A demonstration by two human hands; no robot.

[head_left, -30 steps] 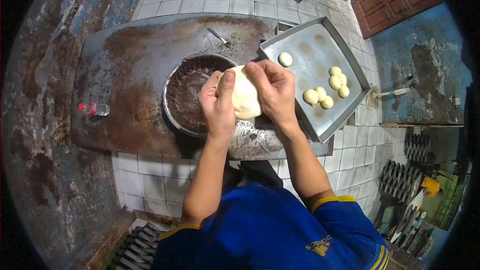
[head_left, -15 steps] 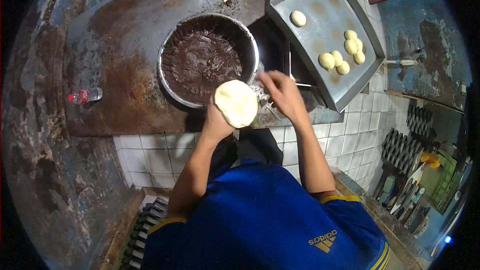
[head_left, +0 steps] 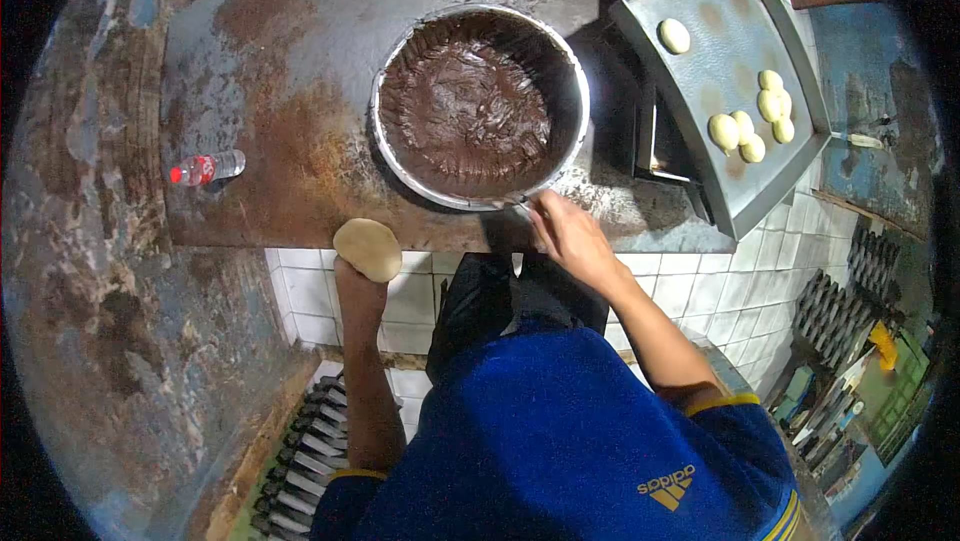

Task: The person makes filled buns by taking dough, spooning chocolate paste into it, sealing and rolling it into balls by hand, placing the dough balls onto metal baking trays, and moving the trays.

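Left hand (head_left: 358,279), spread hidden, has carried flattened dough (head_left: 367,249) aside. Freed right hand (head_left: 574,237) curls, grip unclear, near the bowl (head_left: 376,121) ahead.

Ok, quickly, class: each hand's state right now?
Left hand: supporting flattened dough; open or closed can't be told.
Right hand: curled by the bowl; whether holding anything, unclear.

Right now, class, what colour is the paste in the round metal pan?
The paste is dark brown, shown best in the head view.
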